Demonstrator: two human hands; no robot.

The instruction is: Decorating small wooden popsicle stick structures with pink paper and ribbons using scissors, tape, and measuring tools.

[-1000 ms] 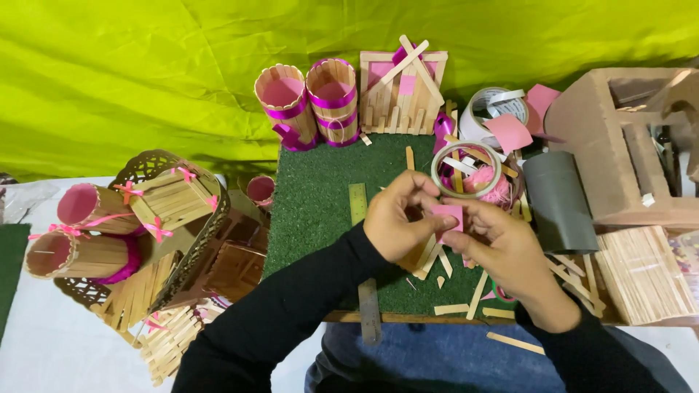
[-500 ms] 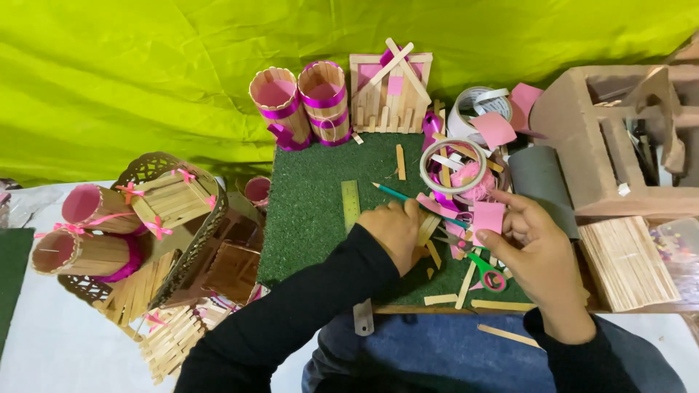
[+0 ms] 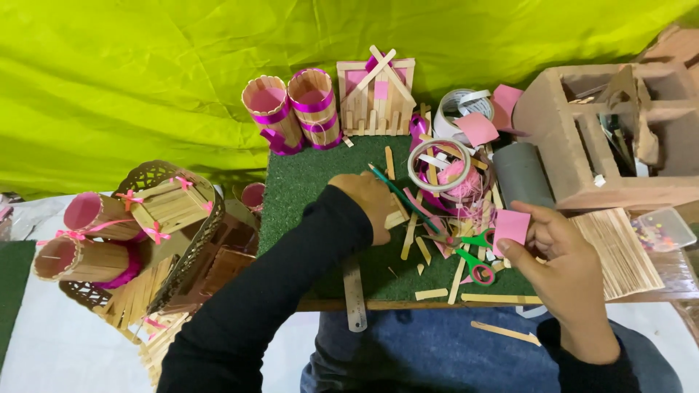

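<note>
Left hand [image 3: 371, 204] grips a pencil [image 3: 402, 196] mid-mat [image 3: 298, 196], right hand [image 3: 564, 266] pinches a pink square [image 3: 511, 227] near the mat's right edge, scissors [image 3: 470, 255] and sticks [image 3: 437, 255] crowding between, bare green toward the left edge.

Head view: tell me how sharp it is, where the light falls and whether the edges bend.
Head view: evenly lit, soft shadows, no harsh glare; the pink paper square in the right hand and the green-handled scissors are crisp; the left hand is slightly soft; the metal ruler looks straight, so little distortion.
</note>
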